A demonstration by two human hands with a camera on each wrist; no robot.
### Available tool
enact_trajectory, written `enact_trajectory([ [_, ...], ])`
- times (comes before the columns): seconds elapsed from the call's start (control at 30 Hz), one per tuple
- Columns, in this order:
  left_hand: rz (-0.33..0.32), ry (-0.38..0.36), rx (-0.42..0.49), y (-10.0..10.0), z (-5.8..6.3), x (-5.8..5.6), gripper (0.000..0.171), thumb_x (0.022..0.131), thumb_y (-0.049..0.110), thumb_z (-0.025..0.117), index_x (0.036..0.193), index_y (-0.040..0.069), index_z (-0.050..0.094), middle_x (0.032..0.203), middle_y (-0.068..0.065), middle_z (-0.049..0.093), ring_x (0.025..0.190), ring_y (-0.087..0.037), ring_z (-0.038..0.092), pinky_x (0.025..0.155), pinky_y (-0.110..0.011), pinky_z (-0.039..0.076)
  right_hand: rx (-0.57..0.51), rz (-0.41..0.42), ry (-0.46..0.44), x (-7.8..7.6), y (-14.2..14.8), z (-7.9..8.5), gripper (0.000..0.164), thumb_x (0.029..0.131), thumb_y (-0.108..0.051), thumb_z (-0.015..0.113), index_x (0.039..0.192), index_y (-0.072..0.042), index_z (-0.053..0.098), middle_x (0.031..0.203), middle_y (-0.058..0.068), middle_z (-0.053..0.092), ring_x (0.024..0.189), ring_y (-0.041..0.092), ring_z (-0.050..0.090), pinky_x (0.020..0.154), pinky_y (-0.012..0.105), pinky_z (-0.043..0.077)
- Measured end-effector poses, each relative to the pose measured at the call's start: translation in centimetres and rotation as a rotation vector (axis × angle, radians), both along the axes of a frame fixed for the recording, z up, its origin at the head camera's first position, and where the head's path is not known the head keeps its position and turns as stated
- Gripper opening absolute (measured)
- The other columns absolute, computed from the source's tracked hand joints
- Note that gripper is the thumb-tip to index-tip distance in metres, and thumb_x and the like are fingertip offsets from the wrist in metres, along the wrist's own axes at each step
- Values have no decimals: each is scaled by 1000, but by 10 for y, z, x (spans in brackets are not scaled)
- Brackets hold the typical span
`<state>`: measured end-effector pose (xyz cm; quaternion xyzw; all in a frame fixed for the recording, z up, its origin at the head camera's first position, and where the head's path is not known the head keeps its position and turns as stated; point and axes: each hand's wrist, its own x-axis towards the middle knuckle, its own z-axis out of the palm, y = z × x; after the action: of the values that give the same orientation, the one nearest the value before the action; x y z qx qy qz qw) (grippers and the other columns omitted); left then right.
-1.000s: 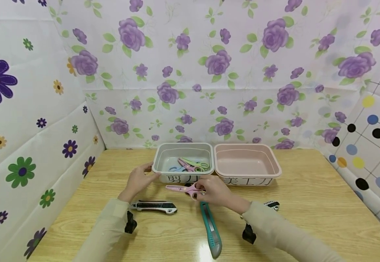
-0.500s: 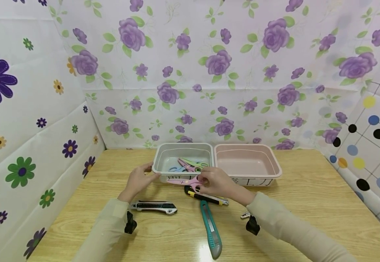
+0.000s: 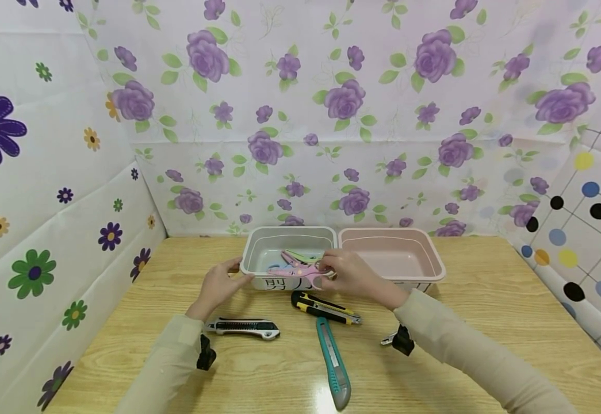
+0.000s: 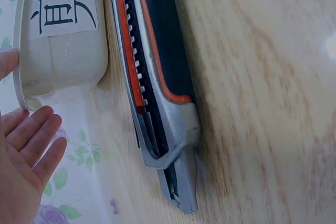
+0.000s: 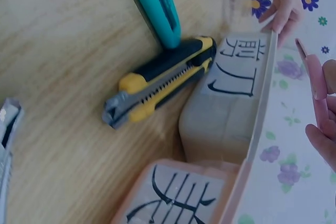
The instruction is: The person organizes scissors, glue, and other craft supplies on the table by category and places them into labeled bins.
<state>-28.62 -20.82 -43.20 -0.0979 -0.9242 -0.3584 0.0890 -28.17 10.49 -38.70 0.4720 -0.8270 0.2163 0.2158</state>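
Note:
My right hand (image 3: 354,277) pinches a pair of pink scissors (image 3: 294,271) by its handle loops, over the front rim of the grey bin (image 3: 248,253). The blades point left; the right wrist view shows the scissors (image 5: 316,77) partly, at its edge. Inside the grey bin lie green scissors (image 3: 300,257), another pink pair and something light blue, partly covered from view. At the bin's left front corner, my left hand (image 3: 219,288) touches the rim. Its fingers (image 4: 44,135) look extended in the left wrist view.
A pink bin (image 3: 437,264) adjoins the grey one on the right. In front lie a black-and-yellow utility knife (image 3: 326,309), a teal one (image 3: 333,362) and a black-and-silver one (image 3: 243,327). Another knife (image 3: 388,340) is mostly hidden by the right wrist.
My right hand has lifted the pink scissors up and away from me, from in front of the grey bin to over its rim. The left hand has stayed put.

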Motion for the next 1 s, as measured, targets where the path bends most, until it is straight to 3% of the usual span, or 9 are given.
enact_trajectory([
  [0.33,5,5,7,0,-1,0,62,80,32,68,129,1,49,109,-15,64,102,-32,58,81,-50,47,37,-7,101,-16,5,6,7,70,-9,67,76,-8,64,77,0,60,66,9,59,57,19,46],
  [0.67,7,2,6,0,-1,0,62,80,34,68,130,2,48,109,-14,64,103,-32,58,81,-49,47,71,-42,94,-26,3,12,6,75,-9,67,79,-8,64,79,1,59,64,15,57,54,22,44],
  [1.0,2,9,3,-1,-3,-1,63,80,34,68,130,1,48,109,-14,64,103,-32,58,81,-50,47,74,-67,68,-38,2,8,5,76,-7,65,81,-7,63,81,2,59,73,14,58,63,25,48],
])
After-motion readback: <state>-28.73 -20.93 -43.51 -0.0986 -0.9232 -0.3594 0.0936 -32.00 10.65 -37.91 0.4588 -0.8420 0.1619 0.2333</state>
